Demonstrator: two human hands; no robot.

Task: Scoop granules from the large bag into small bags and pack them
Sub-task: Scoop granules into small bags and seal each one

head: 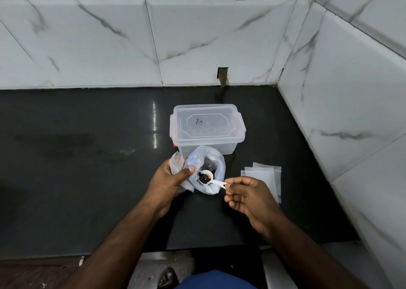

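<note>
The fingers point(236, 197) of the right hand point(248, 198) are curled, and thumb and forefinger pinch the end of the handle of a small white scoop point(207, 177). The bowl of the scoop holds dark granules point(203, 176) and sits over the open mouth of the large bag point(206, 170), at 9 o'clock from this hand. The left hand point(169, 182) grips the left rim of the large bag, with the thumb pressed on the plastic, and it also holds a small bag point(176, 160) that sticks up at 12 o'clock from the hand. More granules lie dark inside the large bag.

The large bag stands on the black counter point(77, 168), near the middle. At 3 o'clock from it, just beside the right hand, lies a stack of empty small bags point(263, 174), flat and partly overlapping. At 12 o'clock from the large bag, touching or almost touching it, stands a clear plastic box point(207, 128) with its lid on.

The near edge of the counter runs below the forearms. To the left of the hands, toward 9 o'clock, the counter is wide and bare. To the right, the tiled side wall point(340, 113) closes in soon after the stack. The back wall point(153, 42) meets the counter a little behind the box.
</note>
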